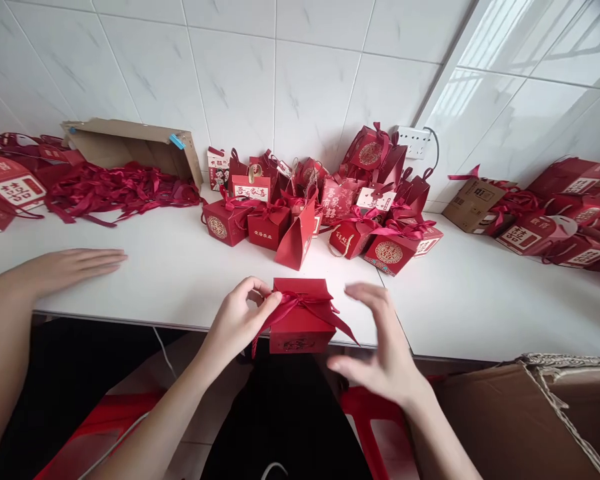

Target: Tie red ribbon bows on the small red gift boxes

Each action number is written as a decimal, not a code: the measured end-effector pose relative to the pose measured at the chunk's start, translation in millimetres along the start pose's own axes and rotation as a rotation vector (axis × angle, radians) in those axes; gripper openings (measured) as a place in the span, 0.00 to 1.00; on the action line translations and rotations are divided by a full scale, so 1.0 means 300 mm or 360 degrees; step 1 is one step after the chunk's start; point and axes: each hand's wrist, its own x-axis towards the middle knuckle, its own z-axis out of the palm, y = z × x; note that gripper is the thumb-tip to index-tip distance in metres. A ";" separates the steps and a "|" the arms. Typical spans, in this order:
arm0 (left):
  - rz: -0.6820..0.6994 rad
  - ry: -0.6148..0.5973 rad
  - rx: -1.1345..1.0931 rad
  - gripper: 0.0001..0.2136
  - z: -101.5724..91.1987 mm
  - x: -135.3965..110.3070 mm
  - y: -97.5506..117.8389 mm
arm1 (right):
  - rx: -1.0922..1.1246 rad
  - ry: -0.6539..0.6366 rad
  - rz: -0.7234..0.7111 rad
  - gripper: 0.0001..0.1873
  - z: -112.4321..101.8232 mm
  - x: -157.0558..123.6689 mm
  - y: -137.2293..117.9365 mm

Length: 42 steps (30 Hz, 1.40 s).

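Observation:
A red gift box (303,327) with a rope handle stands at the front edge of the white table, right before me. Around its top a dark red satin ribbon (313,305) is tied in a bow. My left hand (247,313) is closed, thumb and fingers pinching the bow's left side. To the right of the box, my right hand (380,340) hangs in the air with fingers and thumb spread, slightly blurred and holding nothing.
Several finished red boxes (270,227) stand along the wall, near a power strip (413,141). Loose ribbons (125,190) spill from a cardboard tray (130,130). Another person's hand (80,267) rests at left. More boxes (580,187) and a large carton (500,413) are on the right.

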 end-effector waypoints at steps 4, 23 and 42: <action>0.0101 0.0151 0.0059 0.12 0.022 -0.015 0.003 | 0.0132 -0.0575 0.0505 0.55 -0.003 0.043 0.139; 0.1867 0.0472 0.0523 0.09 0.094 -0.179 0.135 | -0.0315 0.0117 0.0192 0.44 -0.113 -0.134 -0.011; 0.2107 -0.1017 -0.0016 0.15 0.942 -0.241 0.311 | 0.0260 0.1835 0.2052 0.22 -0.715 -0.502 -0.537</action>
